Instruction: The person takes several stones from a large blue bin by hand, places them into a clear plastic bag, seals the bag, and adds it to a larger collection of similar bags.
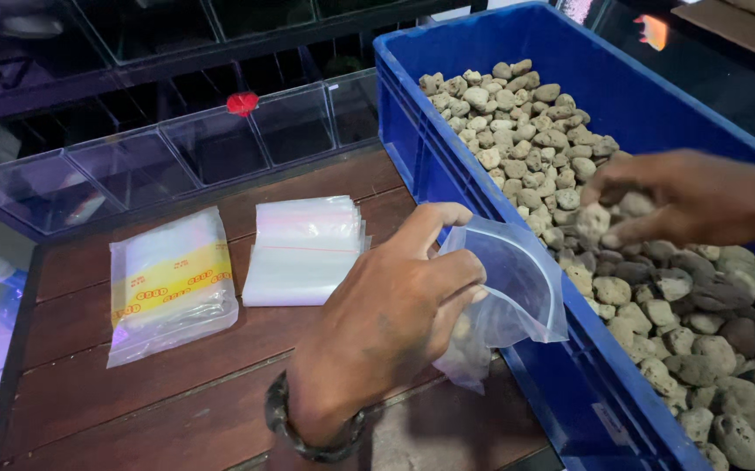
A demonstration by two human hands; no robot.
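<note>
Stones (608, 218) partly hidden inside right hand (691, 196)

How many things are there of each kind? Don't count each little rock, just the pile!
Blue crate: 1
Pile of rocks: 1
Open clear bag, in the left hand: 1
Stack of clear bags: 1
Pack of bags with a yellow label: 1
Red clip: 1
Total: 6
The right hand holds a few rocks.

Wood table (177, 410): bag pack (168, 283), loose bag stack (303, 251), blue crate (482, 139)
</note>
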